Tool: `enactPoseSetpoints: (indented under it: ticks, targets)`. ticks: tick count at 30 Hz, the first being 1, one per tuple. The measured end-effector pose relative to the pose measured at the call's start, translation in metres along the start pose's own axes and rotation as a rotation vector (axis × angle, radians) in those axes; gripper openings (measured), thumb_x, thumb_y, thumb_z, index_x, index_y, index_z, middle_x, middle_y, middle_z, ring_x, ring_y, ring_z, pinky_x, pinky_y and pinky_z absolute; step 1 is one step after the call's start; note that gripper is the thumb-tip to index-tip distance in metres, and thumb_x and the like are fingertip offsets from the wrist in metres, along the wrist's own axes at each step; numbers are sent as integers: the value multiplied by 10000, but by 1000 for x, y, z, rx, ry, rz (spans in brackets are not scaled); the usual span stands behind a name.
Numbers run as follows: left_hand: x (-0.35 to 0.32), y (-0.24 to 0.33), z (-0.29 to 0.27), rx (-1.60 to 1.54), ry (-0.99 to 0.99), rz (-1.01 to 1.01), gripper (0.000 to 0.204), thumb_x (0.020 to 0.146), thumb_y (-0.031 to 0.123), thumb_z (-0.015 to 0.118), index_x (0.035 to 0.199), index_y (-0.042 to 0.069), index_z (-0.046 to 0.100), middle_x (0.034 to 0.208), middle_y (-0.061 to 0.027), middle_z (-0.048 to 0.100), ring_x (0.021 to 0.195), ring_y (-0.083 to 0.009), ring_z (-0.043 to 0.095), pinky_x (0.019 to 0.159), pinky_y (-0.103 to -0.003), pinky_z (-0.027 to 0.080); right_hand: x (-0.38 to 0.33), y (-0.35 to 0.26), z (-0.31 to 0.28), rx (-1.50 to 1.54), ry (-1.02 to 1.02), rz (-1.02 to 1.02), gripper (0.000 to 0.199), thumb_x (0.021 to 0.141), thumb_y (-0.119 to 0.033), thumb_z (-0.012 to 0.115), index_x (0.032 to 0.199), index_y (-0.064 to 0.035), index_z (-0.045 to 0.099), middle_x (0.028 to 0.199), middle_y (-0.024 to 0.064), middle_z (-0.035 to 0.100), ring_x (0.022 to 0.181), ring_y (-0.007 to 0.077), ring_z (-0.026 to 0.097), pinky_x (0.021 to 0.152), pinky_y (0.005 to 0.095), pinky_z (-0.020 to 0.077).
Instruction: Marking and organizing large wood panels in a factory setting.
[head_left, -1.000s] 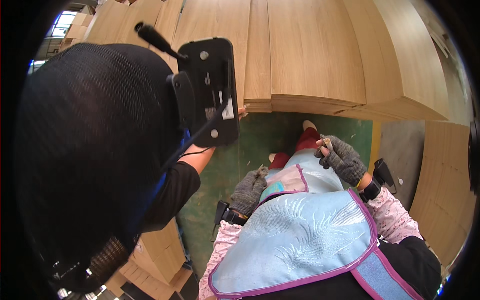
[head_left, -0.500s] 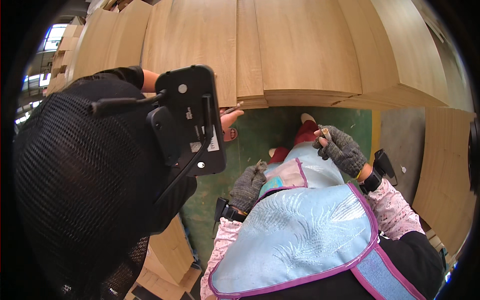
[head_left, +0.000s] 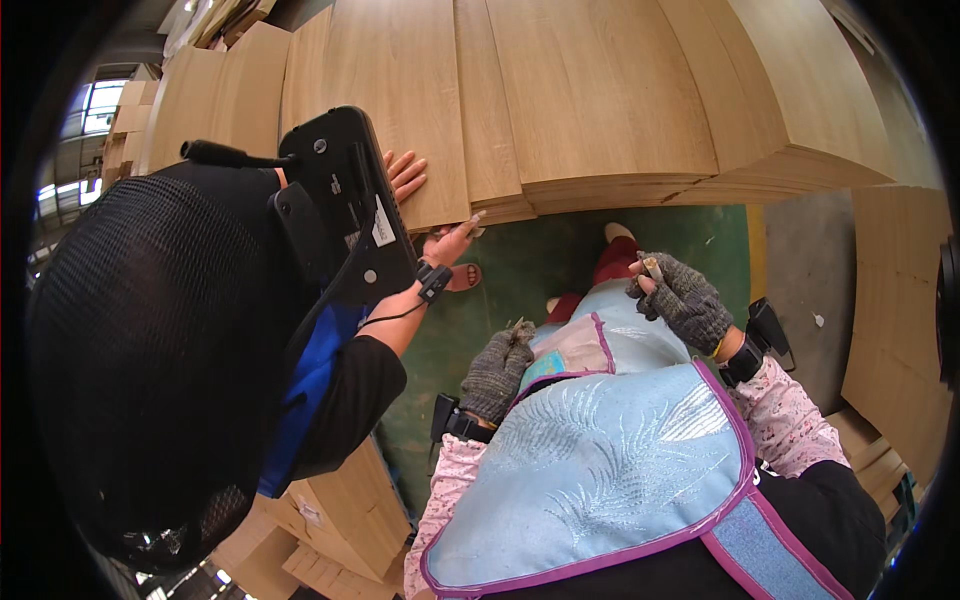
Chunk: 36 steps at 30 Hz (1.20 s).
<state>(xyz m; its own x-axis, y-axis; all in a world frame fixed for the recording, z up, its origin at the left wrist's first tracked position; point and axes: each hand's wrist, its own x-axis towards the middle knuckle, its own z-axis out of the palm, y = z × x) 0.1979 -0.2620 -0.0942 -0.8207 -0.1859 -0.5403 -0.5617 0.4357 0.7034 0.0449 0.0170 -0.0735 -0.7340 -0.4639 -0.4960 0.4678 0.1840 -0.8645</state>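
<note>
My right hand (head_left: 682,300), in a dark grey knitted glove with bare fingertips, is closed on a short, pale, stick-like piece with a brownish end (head_left: 652,268). I hold it up in front of the apron, clear of the panels. My left hand (head_left: 499,372), gloved the same way, is closed beside the apron pocket. A small light tip shows above its fingers, too small to name. Stacked wood-grain panels (head_left: 600,90) lie across the far side. At their near edge a co-worker's hand (head_left: 452,243) holds a small thing, while the other hand (head_left: 405,176) lies flat on a panel.
The co-worker, in a black mesh cap (head_left: 150,360) and carrying a black device (head_left: 345,200), leans in close at my left. Green floor (head_left: 560,240) shows between me and the stacks. More panels stand at right (head_left: 900,330) and lower left (head_left: 345,510).
The co-worker has shifted left and lower; the flat hand on the panel and the wristband now show. The other hand has reached the panel's edge. My hands have hardly moved.
</note>
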Motion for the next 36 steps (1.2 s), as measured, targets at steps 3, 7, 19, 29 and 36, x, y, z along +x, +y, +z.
enactPoseSetpoints:
  ticks: [3, 7, 19, 29, 36]
  targets:
    - [-4, 3, -1, 6, 19, -11, 300, 963, 243, 568, 1188, 49, 608, 949, -189, 682, 865, -310, 684, 754, -402, 520, -1, -1, 2, -18, -3, -7, 284, 992, -255, 573, 1167, -34, 602, 871, 37, 629, 700, 95, 614, 649, 252, 514]
    - [-12, 9, -5, -51, 19, -34, 303, 960, 245, 574, 1185, 44, 606, 948, -191, 682, 858, -308, 685, 750, -404, 519, -1, -8, 4, -48, -46, 11, 244, 999, -218, 567, 1174, -48, 579, 920, 39, 650, 776, 91, 605, 672, 240, 511]
    - [-22, 19, -10, -142, 18, -91, 335, 964, 307, 591, 1169, 43, 621, 898, -155, 680, 802, -227, 664, 724, -363, 507, 9, -18, 27, -101, -41, 26, 266, 962, -267, 614, 1099, -39, 624, 860, 62, 640, 727, 153, 640, 677, 301, 519]
    - [-1, 11, -14, -49, 19, -134, 336, 954, 266, 583, 1210, 52, 621, 1006, -182, 676, 888, -283, 672, 780, -387, 517, 156, 43, 107, -690, -134, -179, 416, 959, -445, 494, 883, -54, 614, 974, 173, 645, 896, 384, 615, 750, 473, 467]
    - [-7, 12, -20, -98, 88, -400, 341, 925, 250, 598, 1197, 50, 633, 971, -175, 683, 841, -280, 678, 751, -397, 520, 213, 86, 162, -325, 34, 117, 435, 966, -462, 453, 910, -67, 628, 874, 181, 657, 885, 389, 624, 743, 480, 466]
